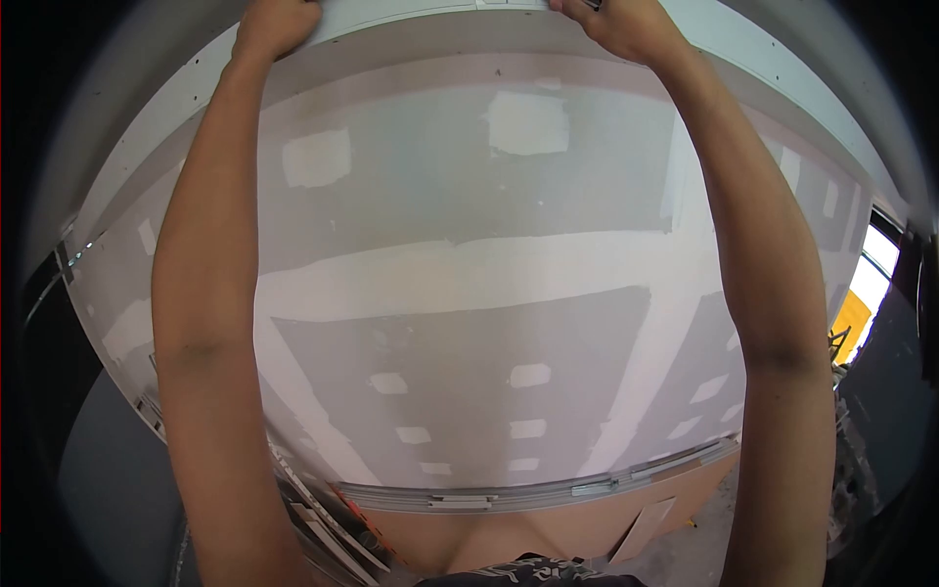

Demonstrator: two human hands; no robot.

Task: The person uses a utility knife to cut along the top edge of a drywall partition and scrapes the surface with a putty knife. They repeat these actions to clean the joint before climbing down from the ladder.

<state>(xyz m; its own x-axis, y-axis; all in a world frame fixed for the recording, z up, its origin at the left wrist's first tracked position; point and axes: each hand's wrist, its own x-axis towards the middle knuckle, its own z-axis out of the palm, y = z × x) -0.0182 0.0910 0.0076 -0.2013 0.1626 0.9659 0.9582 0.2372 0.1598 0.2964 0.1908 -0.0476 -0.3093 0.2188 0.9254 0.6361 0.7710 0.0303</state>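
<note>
Grey, banded and patched with white filler: facing a plasterboard wall (469, 323) spanning the view from 9 to 3 o'clock. Reaching up at 12 o'clock to a white panel (411, 12), lying along the top of that wall and running off the frame. Judging it as stiff but brittle, probably heavy and awkward held overhead, and apt to chip or crumble at edges and corners. So taking it along the lower edge with the holds set well apart, and keeping it level rather than pinching one corner. Noting a metal track (548, 486) at 6 o'clock, at the wall's foot. Holding with the left grip (274, 24) at 11 o'clock, closed on the panel's edge. Clasping with the right grip (621, 24) at 1 o'clock, wrapped onto the same edge. Unable to tell how far the fingertips are hooking over, being cut off by the frame.
</note>
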